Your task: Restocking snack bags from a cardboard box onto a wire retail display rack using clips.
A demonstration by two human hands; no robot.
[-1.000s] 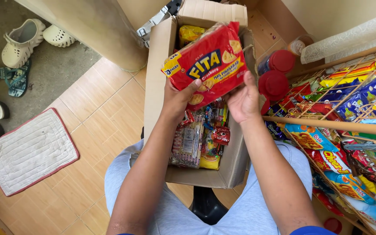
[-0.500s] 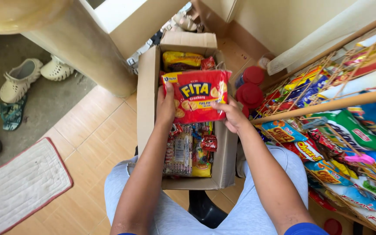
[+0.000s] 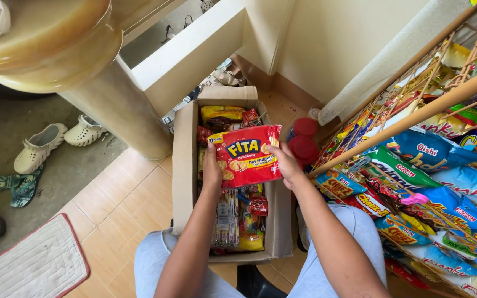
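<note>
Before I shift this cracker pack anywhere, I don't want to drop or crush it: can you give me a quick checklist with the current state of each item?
1. Both hands on the pack: ok. The left hand grips the left edge of the red cracker pack, the right hand the right edge.
2. Pack clear of the box contents: ok, it is held above the snacks in the cardboard box.
3. Pack undamaged: cannot tell, only its front shows.
4. Box flaps out of the way: ok, the top is open.
5. Space on the right: not ok, the snack rack and its wooden rail are close to the right hand.
6. Red-lidded jars beside the box: ok, upright.
</note>
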